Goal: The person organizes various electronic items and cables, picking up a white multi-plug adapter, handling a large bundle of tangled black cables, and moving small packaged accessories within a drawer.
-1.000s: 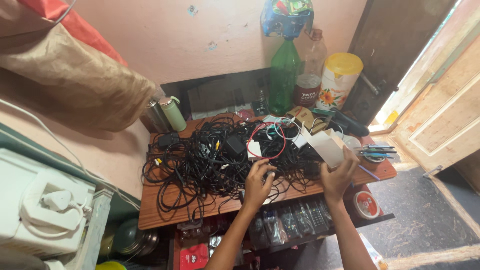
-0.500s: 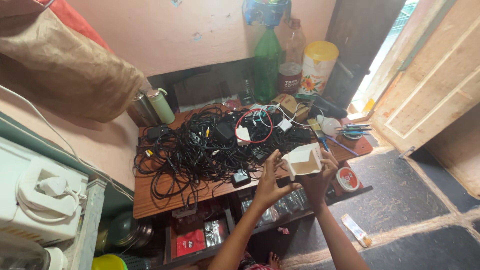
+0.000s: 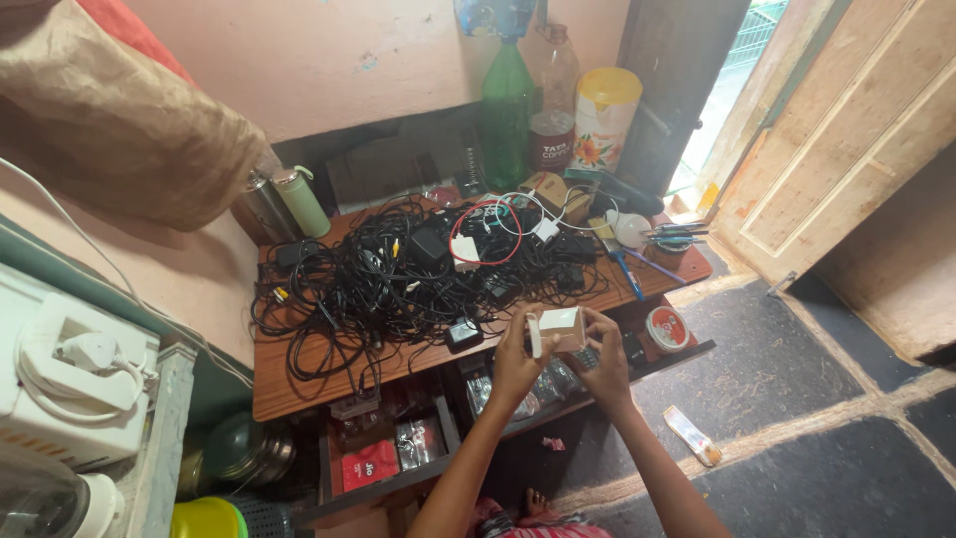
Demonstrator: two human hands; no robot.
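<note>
Both hands hold a small white box (image 3: 558,330) between them, just in front of the near edge of the counter (image 3: 299,384). The left hand (image 3: 513,356) grips the box's left end, where a flap stands open, and the right hand (image 3: 604,357) clasps its right side, fingers curled around it. The box hangs over the shelf (image 3: 398,438) below, above packets stored there. On the counter lies a big tangle of black cables (image 3: 388,284), with a red cable (image 3: 478,236) looped around a white adapter (image 3: 464,251) farther back. A black adapter (image 3: 463,334) sits near the edge, just left of the hands. At the far side stand a green bottle (image 3: 506,110) and a yellow-lidded jar (image 3: 600,118).
</note>
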